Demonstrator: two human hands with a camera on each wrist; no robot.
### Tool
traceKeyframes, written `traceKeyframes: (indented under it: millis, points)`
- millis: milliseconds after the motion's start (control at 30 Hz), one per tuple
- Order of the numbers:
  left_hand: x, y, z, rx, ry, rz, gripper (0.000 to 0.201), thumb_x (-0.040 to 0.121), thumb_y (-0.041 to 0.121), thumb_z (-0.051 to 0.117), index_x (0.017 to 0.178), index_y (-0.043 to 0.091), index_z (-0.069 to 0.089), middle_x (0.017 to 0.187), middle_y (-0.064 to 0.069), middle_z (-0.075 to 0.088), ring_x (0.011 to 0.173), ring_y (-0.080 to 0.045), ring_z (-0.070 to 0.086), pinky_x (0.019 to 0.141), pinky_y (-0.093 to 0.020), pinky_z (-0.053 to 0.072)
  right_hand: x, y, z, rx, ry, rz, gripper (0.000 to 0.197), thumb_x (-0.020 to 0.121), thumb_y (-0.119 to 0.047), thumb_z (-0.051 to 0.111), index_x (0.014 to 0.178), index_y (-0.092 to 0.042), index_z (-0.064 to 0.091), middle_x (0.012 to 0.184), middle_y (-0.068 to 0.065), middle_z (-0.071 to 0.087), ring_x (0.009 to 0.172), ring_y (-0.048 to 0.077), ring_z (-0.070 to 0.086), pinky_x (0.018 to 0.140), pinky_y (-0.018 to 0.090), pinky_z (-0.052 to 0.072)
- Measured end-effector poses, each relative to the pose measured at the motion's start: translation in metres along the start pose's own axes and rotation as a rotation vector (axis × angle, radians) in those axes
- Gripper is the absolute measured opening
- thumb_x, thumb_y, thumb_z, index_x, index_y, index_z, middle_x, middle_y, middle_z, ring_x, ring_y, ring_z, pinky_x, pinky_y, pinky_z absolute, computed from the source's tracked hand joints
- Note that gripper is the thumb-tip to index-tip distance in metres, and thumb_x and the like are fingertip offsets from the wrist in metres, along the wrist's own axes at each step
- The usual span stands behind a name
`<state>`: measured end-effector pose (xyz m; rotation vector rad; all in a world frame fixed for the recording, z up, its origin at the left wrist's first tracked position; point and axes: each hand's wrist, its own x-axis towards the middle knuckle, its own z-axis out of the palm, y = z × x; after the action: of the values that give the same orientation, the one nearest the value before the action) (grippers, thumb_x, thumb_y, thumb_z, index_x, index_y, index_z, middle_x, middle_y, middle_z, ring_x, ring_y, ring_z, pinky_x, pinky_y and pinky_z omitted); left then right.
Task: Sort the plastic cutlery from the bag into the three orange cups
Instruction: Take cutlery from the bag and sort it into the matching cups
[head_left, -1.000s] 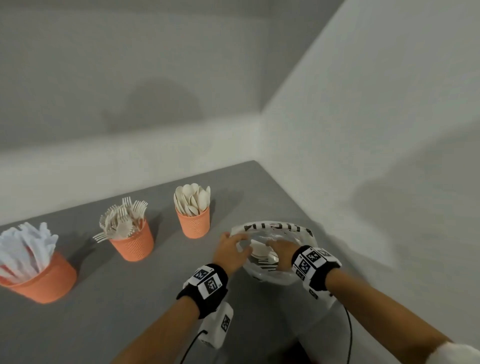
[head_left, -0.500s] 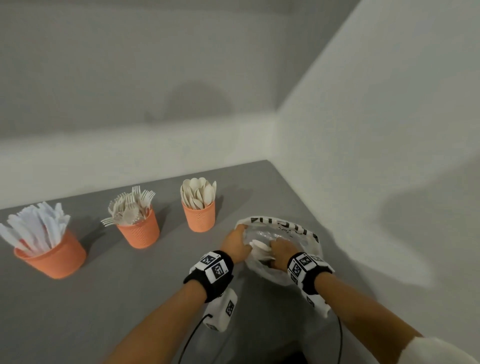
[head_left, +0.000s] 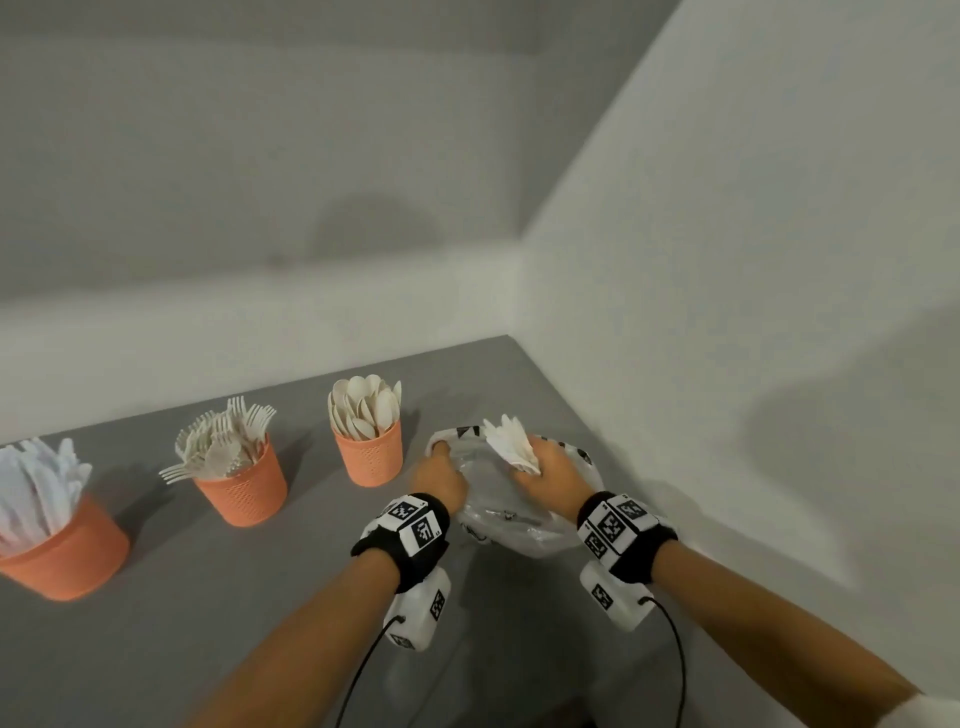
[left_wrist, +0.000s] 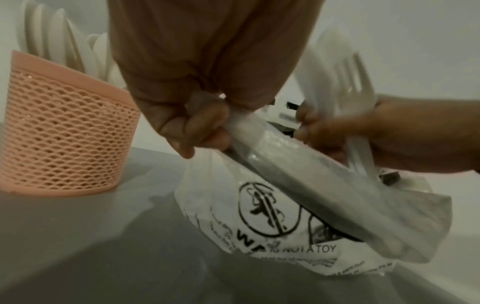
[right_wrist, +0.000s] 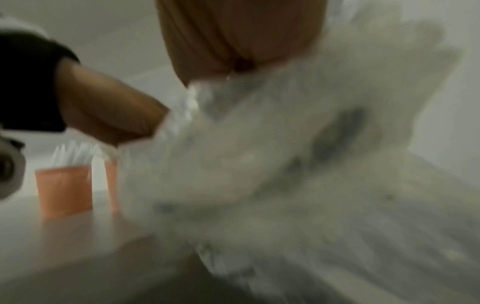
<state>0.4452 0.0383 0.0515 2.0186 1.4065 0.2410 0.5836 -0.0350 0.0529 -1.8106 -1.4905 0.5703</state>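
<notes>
Left hand (head_left: 439, 478) pinching the rim of the plastic bag (head_left: 511, 522) — bag on the grey table (head_left: 218, 597) between both hands. Right hand (head_left: 550, 475) clenched round a bunch of white cutlery (head_left: 511, 447), fanned up over the bag mouth. Spoon cup (head_left: 370, 460) just left of the left hand; fork cup (head_left: 244, 491) and knife cup (head_left: 65, 551) further left.

Cups (head_left: 370, 457): were orange, walls in a fine mesh pattern.
Bag (left_wrist: 265, 224): was translucent white, printed with black text and crossed-circle symbols.
Cutlery left of the bag: spoons (head_left: 363, 408) and forks (head_left: 228, 441) were cream; knives (head_left: 39, 486) were white.
Table (head_left: 156, 613): was plain grey.
Wristbands (head_left: 402, 535): were black, carrying black-and-white square markers.
Walls (head_left: 753, 208): were plain off-white.
</notes>
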Motion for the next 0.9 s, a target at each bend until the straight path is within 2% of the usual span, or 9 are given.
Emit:
traceKeyframes:
  millis: [133, 233, 300, 367, 500, 667, 733, 833, 900]
  points:
    - [0.0, 0.006, 0.003, -0.118, 0.011, 0.04, 0.029, 0.092, 0.01, 0.042, 0.12, 0.01, 0.049, 0.115, -0.017, 0.055, 0.104, -0.037, 0.057, 0.093, -0.033, 0.046, 0.006, -0.026, -0.022, 0.408, 0.223, 0.07, 0.026, 0.09, -0.005, 0.056, 0.071, -0.02, 0.047, 0.061, -0.003, 0.047, 0.048, -0.003, 0.047, 0.056, 0.012, 0.041]
    - [0.0, 0.007, 0.001, -0.229, 0.001, 0.04, 0.02, 0.091, 0.019, 0.045, 0.106, 0.014, 0.058, 0.111, -0.02, 0.061, 0.103, -0.038, 0.058, 0.093, -0.041, 0.048, 0.02, -0.044, -0.034, 0.614, 0.304, 0.12, 0.022, 0.091, -0.012, 0.057, 0.072, -0.016, 0.047, 0.055, -0.001, 0.048, 0.045, 0.004, 0.049, 0.058, 0.022, 0.044]
    - [-0.003, 0.005, -0.008, -0.258, 0.07, 0.088, 0.024, 0.094, 0.021, 0.045, 0.107, 0.011, 0.062, 0.113, -0.016, 0.062, 0.105, -0.032, 0.057, 0.095, -0.036, 0.044, 0.029, -0.052, -0.036, 0.724, 0.335, 0.141, 0.02, 0.09, -0.013, 0.058, 0.074, -0.015, 0.047, 0.051, -0.003, 0.046, 0.046, 0.01, 0.047, 0.055, 0.026, 0.044]
    - [-0.008, 0.002, -0.021, -0.405, 0.132, 0.138, 0.026, 0.096, 0.016, 0.042, 0.103, 0.006, 0.065, 0.104, -0.01, 0.064, 0.096, -0.024, 0.057, 0.086, -0.031, 0.045, 0.036, -0.062, -0.031, 0.802, 0.333, 0.139, 0.019, 0.09, -0.012, 0.058, 0.075, -0.016, 0.047, 0.052, -0.002, 0.045, 0.047, 0.011, 0.045, 0.055, 0.026, 0.043]
    - [-0.02, -0.016, -0.045, -0.961, -0.026, -0.143, 0.028, 0.099, 0.019, 0.035, 0.086, 0.01, 0.058, 0.079, -0.006, 0.058, 0.07, -0.017, 0.054, 0.064, -0.026, 0.046, 0.046, -0.087, -0.001, 0.828, 0.264, 0.112, 0.021, 0.09, -0.012, 0.058, 0.074, -0.017, 0.046, 0.051, -0.004, 0.044, 0.045, 0.008, 0.044, 0.058, 0.025, 0.041]
    - [-0.039, -0.053, -0.072, -1.451, -0.231, -0.431, 0.05, 0.1, 0.039, 0.028, 0.102, -0.003, 0.054, 0.09, -0.018, 0.057, 0.079, -0.028, 0.057, 0.077, -0.038, 0.05, 0.054, -0.135, 0.052, 0.863, 0.196, 0.058, 0.021, 0.088, -0.006, 0.059, 0.074, -0.015, 0.047, 0.044, -0.011, 0.048, 0.041, 0.002, 0.046, 0.052, 0.019, 0.043]
    - [-0.045, -0.061, -0.085, -1.61, -0.229, -0.426, 0.054, 0.1, 0.041, 0.026, 0.109, -0.005, 0.052, 0.094, -0.019, 0.057, 0.082, -0.028, 0.057, 0.073, -0.038, 0.056, 0.055, -0.152, 0.073, 0.886, 0.178, 0.043, 0.02, 0.087, -0.004, 0.06, 0.075, -0.013, 0.048, 0.043, -0.011, 0.048, 0.04, 0.003, 0.045, 0.048, 0.018, 0.044]
    - [-0.055, -0.067, -0.107, -1.652, -0.216, -0.343, 0.051, 0.101, 0.038, 0.021, 0.103, 0.001, 0.055, 0.084, -0.014, 0.061, 0.073, -0.023, 0.06, 0.054, -0.027, 0.058, 0.054, -0.167, 0.106, 0.859, 0.13, 0.075, 0.015, 0.085, -0.007, 0.065, 0.079, -0.011, 0.052, 0.051, -0.005, 0.052, 0.043, 0.005, 0.05, 0.052, 0.021, 0.047]
    - [-0.062, -0.075, -0.116, -1.612, -0.193, -0.28, 0.047, 0.101, 0.038, 0.022, 0.109, 0.006, 0.055, 0.085, -0.011, 0.066, 0.074, -0.021, 0.063, 0.058, -0.025, 0.057, 0.053, -0.17, 0.127, 0.847, 0.089, 0.135, 0.014, 0.084, -0.01, 0.066, 0.079, -0.01, 0.053, 0.054, 0.0, 0.051, 0.046, 0.009, 0.053, 0.055, 0.026, 0.049]
